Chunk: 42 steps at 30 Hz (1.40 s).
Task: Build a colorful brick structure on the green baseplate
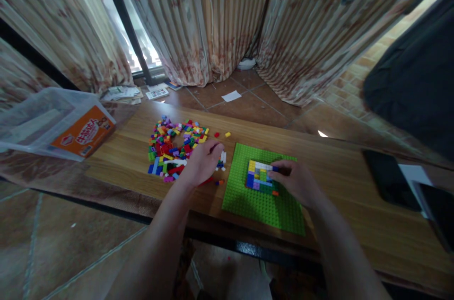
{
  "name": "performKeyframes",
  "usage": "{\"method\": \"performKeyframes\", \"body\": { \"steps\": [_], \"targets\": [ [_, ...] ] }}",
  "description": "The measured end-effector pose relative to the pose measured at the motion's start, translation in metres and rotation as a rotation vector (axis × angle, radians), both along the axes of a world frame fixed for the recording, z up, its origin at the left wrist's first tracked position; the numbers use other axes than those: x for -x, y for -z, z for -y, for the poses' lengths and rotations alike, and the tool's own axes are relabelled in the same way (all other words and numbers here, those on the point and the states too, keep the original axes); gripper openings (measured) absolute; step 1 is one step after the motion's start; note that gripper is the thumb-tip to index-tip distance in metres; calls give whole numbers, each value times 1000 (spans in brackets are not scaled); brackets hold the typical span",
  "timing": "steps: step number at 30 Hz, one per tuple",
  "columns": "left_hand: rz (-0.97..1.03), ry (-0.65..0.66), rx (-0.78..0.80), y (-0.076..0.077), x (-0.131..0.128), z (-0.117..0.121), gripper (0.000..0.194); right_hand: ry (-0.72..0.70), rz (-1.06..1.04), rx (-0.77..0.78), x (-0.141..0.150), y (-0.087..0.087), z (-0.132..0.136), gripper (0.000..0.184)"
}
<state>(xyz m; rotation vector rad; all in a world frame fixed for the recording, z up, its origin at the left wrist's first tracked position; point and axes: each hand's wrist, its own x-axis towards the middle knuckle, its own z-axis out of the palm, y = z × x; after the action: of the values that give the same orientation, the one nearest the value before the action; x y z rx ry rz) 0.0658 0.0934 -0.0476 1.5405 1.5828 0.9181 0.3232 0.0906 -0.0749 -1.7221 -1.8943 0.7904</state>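
My left hand (203, 163) is over the right edge of a pile of loose toy bricks (166, 149), fingers curled together. Whatever may be in its grip is hidden. On the green baseplate (241, 205) stands a low, roughly square build of coloured bricks (263, 178), with yellow, white, blue, purple and green pieces and an orange brick (275, 193) at its near right corner. My right hand (296, 179) reaches in from the right, thumb and index finger closed around a dark blue brick (275, 168) at the build's far right corner.
A clear plastic box (67, 101) with an orange label is at the table's left end. Loose red (216, 135) and yellow (227, 134) bricks lie beyond my left hand. A dark flat device (390, 179) rests on the right of the wooden table (340, 186). Curtains hang behind.
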Motion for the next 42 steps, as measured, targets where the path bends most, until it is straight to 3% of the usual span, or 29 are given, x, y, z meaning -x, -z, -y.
{"method": "performKeyframes", "body": {
  "steps": [3, 6, 10, 13, 18, 27, 42],
  "targets": [
    [451, -84, 182, 0, -16, 6, 19, -3, -11, 5, 0, 0, 0, 24],
    [893, -87, 403, -3, -28, 12, 19, 0, -25, 26, -2, 1, 0, 28],
    [1144, -47, 546, -5, -33, 12, 29, 42, -42, 54, -5, 1, 0, 34],
    [1177, -45, 558, -4, -32, 11, 32, 70, -70, 28, -4, -1, -2, 31],
    [1180, -23, 589, -5, -33, 11, 26, 156, -190, -201, 8, -8, 0, 25],
    [1234, 16, 607, -7, -35, 13, 26, -107, -305, -313, 48, -23, 21, 17],
    [1247, 49, 614, -4, -34, 13, 36, -150, -232, -438, 58, -19, 25, 14]
  ]
}}
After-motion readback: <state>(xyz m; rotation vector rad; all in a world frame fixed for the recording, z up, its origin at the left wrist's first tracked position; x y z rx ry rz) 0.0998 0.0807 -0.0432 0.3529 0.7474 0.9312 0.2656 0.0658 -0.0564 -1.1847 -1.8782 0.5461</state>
